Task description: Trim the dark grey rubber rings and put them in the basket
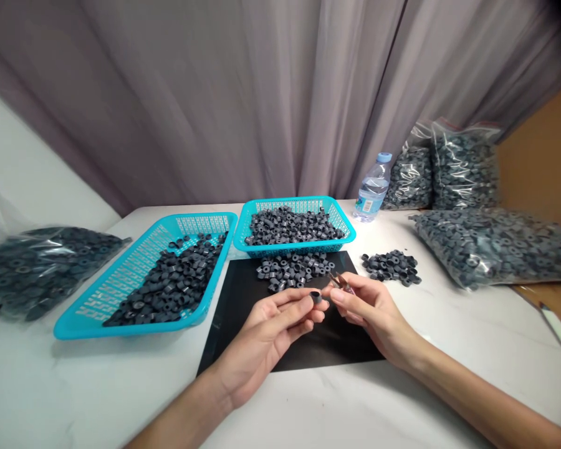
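Between thumb and fingers, my left hand [275,327] pinches a small dark grey ring-shaped part [316,297], its round opening turned upward. Close by on the right, my right hand [367,305] is closed around a small pair of scissors or snips [340,282]; the fingers cover most of the handle. Its thin metal tips point up and left, apart from the part. Both hands are above a black mat [243,312]. Beyond them, a pile of similar grey parts [294,269] lies on the mat's far side.
Two blue plastic baskets, left [75,327] and middle [299,251], hold many grey parts. A smaller heap [393,267] lies right of the mat. Filled clear bags stand and lie at right [495,246] and left [42,262]. A water bottle [373,190] stands at the back.
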Tool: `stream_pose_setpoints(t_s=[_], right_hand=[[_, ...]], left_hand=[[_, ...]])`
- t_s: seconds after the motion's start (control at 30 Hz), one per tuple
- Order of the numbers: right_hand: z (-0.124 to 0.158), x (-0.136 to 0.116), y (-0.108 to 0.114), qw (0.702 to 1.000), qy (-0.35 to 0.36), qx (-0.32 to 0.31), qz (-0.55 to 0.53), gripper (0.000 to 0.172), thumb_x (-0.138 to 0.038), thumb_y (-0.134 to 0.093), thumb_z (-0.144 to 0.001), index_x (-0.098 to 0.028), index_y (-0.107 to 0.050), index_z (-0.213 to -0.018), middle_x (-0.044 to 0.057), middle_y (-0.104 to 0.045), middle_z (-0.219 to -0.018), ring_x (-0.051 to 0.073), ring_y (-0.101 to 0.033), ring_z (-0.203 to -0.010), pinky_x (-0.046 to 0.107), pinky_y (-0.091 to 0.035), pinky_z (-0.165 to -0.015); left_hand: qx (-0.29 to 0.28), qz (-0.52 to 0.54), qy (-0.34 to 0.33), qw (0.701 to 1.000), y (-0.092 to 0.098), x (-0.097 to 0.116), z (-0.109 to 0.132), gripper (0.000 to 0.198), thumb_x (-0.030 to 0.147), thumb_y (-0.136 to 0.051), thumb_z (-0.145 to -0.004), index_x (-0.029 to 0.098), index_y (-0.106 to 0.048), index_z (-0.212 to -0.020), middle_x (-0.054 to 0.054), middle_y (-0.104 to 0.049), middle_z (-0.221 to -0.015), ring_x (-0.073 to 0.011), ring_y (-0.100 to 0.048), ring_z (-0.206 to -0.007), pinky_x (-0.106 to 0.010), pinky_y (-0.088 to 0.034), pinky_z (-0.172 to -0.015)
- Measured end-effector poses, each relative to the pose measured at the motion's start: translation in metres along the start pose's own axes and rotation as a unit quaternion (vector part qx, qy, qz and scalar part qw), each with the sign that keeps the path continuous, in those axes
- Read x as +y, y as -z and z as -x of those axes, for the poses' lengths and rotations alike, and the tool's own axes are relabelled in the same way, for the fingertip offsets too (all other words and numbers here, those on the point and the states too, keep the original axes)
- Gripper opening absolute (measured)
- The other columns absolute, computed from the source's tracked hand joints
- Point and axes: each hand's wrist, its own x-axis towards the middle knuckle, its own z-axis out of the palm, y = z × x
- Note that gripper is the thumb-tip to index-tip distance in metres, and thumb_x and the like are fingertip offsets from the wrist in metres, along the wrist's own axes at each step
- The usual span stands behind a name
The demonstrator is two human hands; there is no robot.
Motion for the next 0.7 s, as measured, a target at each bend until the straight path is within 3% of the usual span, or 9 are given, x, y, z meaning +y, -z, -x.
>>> stream_pose_setpoints(t_s=[0.17,0.37,0.57,0.7], right_hand=[[0.002,0.0002,-0.0032,1.0,0.021,-0.006,0.005,0.025,-0.041,-0.081,-0.084,-0.023,-0.074,-0.1,0.001,-0.067,-0.085,0.014,-0.055,-0.075,0.026,-0.044,-0.068],[0.0042,0.0007,-0.005,1.0,0.007,-0.011,-0.016,0.022,-0.038,-0.083,-0.083,-0.023,-0.076,-0.098,0.0,-0.068,-0.084,0.013,-0.058,-0.076,0.026,-0.047,-0.073],[0.0031,0.0014,-0.0047,0.999,0.005,-0.017,-0.03,0.024,-0.035,-0.086,-0.079,-0.022,-0.074,-0.096,-0.001,-0.067,-0.083,0.011,-0.057,-0.073,0.024,-0.047,-0.07],[0.0025,0.0019,-0.0056,0.998,-0.001,-0.042,-0.052,0.027,-0.035,-0.085,-0.079,-0.02,-0.073,-0.098,-0.002,-0.066,-0.079,0.012,-0.061,-0.071,0.026,-0.051,-0.073]], left_hand=[[-0.002,-0.016,-0.013,1.0,0.0009,-0.0033,0.0005,0.017,0.023,-0.08,-0.086,0.014,-0.081,-0.101,-0.004,-0.074,-0.094,-0.0064,-0.063,-0.079,-0.016,-0.051,-0.081],[-0.003,-0.03,-0.011,0.999,0.0007,-0.004,0.0031,0.017,0.024,-0.083,-0.082,0.016,-0.081,-0.097,-0.001,-0.072,-0.083,-0.0071,-0.062,-0.078,-0.016,-0.05,-0.079],[-0.029,-0.065,-0.026,0.997,-0.0018,-0.004,0.0035,0.021,0.023,-0.084,-0.08,0.02,-0.082,-0.1,-0.006,-0.077,-0.111,-0.016,-0.066,-0.105,-0.023,-0.046,-0.096],[-0.044,-0.067,-0.018,0.997,-0.0017,-0.0051,0.0041,0.019,0.027,-0.079,-0.086,0.023,-0.082,-0.105,-0.006,-0.077,-0.113,-0.0165,-0.064,-0.108,-0.024,-0.045,-0.095]])
